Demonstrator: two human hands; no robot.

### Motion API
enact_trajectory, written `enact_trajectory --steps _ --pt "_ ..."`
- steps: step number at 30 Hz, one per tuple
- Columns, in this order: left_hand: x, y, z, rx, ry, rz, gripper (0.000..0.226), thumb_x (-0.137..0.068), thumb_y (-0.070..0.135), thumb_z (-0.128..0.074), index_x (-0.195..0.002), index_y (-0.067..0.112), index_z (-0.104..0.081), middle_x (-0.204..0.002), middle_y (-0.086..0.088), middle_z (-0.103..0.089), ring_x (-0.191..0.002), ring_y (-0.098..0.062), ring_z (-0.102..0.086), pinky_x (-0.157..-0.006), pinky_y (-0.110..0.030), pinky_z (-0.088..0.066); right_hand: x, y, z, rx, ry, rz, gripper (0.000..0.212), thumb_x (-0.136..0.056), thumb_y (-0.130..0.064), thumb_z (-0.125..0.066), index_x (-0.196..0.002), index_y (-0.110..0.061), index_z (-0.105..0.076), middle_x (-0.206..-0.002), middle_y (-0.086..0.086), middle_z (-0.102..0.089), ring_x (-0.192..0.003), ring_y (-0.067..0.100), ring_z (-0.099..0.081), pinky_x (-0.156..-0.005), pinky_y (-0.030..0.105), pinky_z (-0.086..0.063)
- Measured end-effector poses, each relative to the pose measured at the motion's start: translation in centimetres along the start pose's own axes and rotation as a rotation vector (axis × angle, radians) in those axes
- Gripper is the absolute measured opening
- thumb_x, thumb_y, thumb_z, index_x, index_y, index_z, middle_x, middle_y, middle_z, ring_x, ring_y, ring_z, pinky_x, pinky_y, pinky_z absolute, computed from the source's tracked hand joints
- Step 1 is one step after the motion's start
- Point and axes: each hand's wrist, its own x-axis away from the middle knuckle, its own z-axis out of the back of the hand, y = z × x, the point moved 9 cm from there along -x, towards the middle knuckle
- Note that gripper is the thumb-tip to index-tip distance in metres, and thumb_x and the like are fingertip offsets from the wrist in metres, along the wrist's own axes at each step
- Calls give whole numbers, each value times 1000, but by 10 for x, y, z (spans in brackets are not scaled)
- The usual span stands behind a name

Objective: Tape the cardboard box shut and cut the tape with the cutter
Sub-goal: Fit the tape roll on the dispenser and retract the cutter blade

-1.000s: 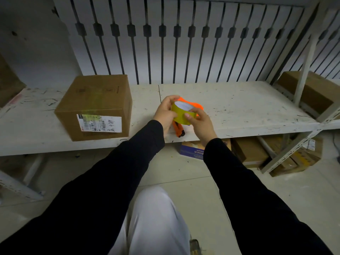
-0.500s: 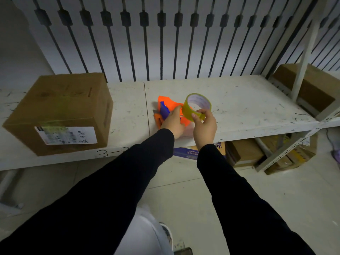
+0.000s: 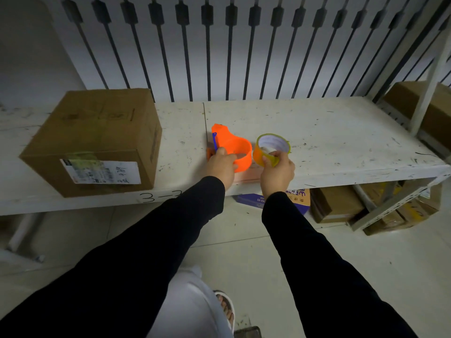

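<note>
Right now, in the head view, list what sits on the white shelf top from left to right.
cardboard box → orange tape cutter, gripped by the left hand → roll of yellowish tape, held by the right hand → a second brown box at the far right, behind the shelf post.

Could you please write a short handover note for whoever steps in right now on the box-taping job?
Left hand: grip closed on the orange tape cutter, which sits on the white shelf.
Right hand: grip closed on the yellowish tape roll, held upright just right of the cutter; the roll is not mounted in it.
Cardboard box: on the shelf to the left, apart from both hands, with a shipping label on its near face.
Done: tools in hand. No fresh tape being applied.
Left: probably load the roll into the cutter, tape the box shut, cut the tape.
</note>
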Motion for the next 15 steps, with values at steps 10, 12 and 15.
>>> enact_trajectory --steps 10,12,15 --pt "15 -12 16 -51 28 -7 37 -93 16 -50 -130 16 -51 -144 -4 -37 -122 -28 -49 -100 -40 -43 15 6 -30 53 -88 -36 26 -89 -11 -50 -114 -8 -55 -122 22 -48 -114 38 -47 -92 35 -38" --pt "17 -11 19 46 75 -16 49 -89 15 -56 -136 21 -43 -150 1 -30 -126 -25 -47 -99 -37 -45 15 6 -31 73 -113 -29 35 -89 -8 -45 -123 -11 -50 -125 22 -47 -116 40 -46 -96 40 -39" --pt "26 -15 28 174 189 34 62 -83 24 -64 -139 19 -36 -146 -3 -33 -120 -25 -50 -93 -36 -48 18 7 -29 44 -97 -61 47 -87 -5 -42 -134 -9 -37 -139 25 -36 -121 41 -44 -99 43 -39"
